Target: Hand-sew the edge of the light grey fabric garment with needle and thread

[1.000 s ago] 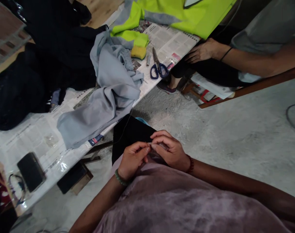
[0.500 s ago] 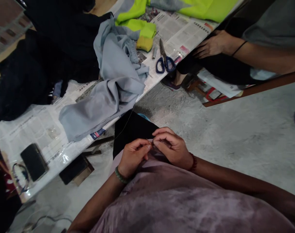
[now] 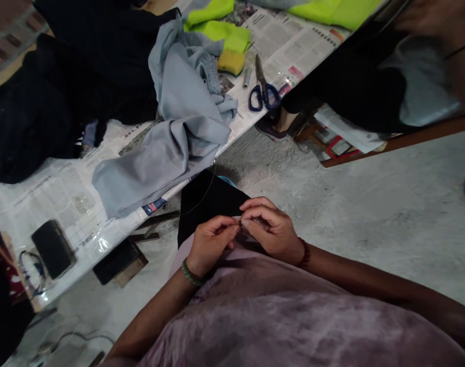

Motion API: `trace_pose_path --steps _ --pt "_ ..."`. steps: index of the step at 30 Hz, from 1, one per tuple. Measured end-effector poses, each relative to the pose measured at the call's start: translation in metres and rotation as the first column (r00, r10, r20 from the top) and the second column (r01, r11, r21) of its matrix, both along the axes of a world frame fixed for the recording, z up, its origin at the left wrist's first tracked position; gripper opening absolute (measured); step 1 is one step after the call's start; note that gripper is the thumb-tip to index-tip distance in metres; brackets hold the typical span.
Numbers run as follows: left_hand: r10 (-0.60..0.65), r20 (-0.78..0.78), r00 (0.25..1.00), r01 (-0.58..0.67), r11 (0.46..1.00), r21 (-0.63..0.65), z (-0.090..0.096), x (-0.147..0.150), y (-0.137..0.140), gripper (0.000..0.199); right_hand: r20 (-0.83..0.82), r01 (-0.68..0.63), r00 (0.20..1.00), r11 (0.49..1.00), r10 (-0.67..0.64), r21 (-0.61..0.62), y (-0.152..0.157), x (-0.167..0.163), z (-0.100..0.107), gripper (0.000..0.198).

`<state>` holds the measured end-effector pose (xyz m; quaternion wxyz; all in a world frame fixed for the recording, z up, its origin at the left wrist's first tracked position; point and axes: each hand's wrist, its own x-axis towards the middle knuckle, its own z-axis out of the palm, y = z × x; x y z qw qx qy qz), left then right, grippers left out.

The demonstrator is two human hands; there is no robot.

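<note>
Above my lap, my left hand pinches with thumb and forefinger. My right hand meets it fingertip to fingertip, its thumb and forefinger also pressed together. Whatever lies between the fingertips is too small to make out. A thin thread hangs in a loop from the table edge beside the grey cloth garment and passes over my dark-clad leg; where it ends I cannot tell. The garment lies crumpled on the newspaper-covered table, beyond my hands.
Blue-handled scissors lie near the table edge, beside a small tube. Also on the table are dark clothes, a yellow-green garment, a phone and glasses. A co-worker's blurred hand is at upper right.
The co-worker's hand has lifted from their lap toward the upper right. The thread now bows out further to the right. My hands keep nearly the same pose.
</note>
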<state>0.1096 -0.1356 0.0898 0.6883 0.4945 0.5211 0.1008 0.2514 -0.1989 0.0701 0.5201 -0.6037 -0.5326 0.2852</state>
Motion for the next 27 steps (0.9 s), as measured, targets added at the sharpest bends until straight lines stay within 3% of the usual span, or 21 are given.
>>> trace_pose_path --steps 10,20,27 --pt "0.02 0.032 0.999 -0.021 1.0 0.016 0.002 -0.001 0.0 0.019 -0.005 -0.02 1.0 1.0 0.02 0.024 0.0 0.0 0.002 0.006" --pt "0.141 0.151 0.978 -0.123 0.985 -0.122 0.007 -0.016 -0.004 0.027 -0.045 -0.093 0.995 0.995 0.094 0.022 0.009 -0.009 0.017 0.006" --pt "0.22 0.125 0.967 -0.214 0.975 -0.062 0.016 -0.033 -0.011 0.025 -0.147 -0.186 0.972 0.982 0.183 -0.009 0.015 -0.026 0.025 0.006"
